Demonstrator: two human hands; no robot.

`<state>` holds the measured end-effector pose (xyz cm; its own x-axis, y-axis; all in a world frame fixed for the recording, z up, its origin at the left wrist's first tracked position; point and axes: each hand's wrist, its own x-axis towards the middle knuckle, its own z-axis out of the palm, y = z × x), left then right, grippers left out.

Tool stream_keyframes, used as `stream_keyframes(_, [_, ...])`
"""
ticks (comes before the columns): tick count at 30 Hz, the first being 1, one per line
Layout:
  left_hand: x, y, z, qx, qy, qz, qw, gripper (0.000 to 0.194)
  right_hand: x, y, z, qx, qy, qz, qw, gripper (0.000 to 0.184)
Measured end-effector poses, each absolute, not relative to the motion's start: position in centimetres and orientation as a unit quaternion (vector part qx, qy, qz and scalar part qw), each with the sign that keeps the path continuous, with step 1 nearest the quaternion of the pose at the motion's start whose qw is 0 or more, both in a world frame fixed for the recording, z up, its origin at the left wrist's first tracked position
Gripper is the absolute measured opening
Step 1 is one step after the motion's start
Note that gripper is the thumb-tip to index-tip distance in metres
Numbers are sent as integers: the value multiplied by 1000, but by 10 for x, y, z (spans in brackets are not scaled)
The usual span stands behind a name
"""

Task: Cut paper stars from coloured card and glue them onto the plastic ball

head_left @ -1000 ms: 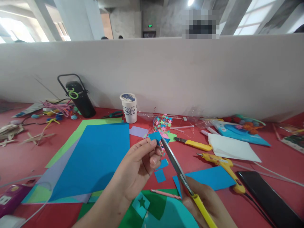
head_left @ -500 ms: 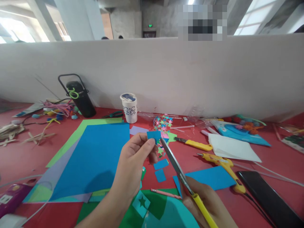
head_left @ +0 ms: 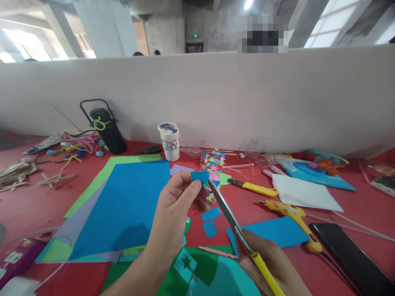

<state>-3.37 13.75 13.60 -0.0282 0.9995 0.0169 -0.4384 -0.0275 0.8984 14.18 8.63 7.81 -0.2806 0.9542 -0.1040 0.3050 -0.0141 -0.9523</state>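
My left hand (head_left: 182, 195) pinches a small blue paper piece (head_left: 200, 176) between thumb and fingers. Wrapped round the yellow handles of the scissors (head_left: 230, 216) is my right hand (head_left: 265, 257). The blades look closed together, their tips beside the paper's right edge; whether they touch it I cannot tell. Below the hands lie two cut blue paper pieces (head_left: 210, 228) on the red table. A light-blue square with a star-shaped hole (head_left: 185, 265) rests on green paper (head_left: 166, 283). Small coloured stars (head_left: 212, 160) are heaped behind my left hand.
Large blue paper (head_left: 123, 201) covers other sheets at the left. A white cup (head_left: 170, 144) and a black bottle (head_left: 109, 131) stand at the back. To the right lie a yellow utility knife (head_left: 259, 189), a yellow glue gun (head_left: 290, 209), a blue sheet (head_left: 277, 232) and a black phone (head_left: 345, 255).
The view has shifted slightly, so the table items appear a little further right and lower. Both hands, the paper piece and the scissors keep nearly the same pose.
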Motion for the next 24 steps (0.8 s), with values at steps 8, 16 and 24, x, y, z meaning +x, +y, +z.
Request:
stream_keyframes(8, [-32,141,133,312,349,556,686,14,140,88,77,-511,-628,487,328,51])
stream_keyframes(16, [-34,141,134,376,384,603,589,14,141,88,77,-504,-632,496,320,52])
stream_keyframes(24, [-48,144,145,463,457,570,502,14,151,89,96,-498,-661,473,303,56])
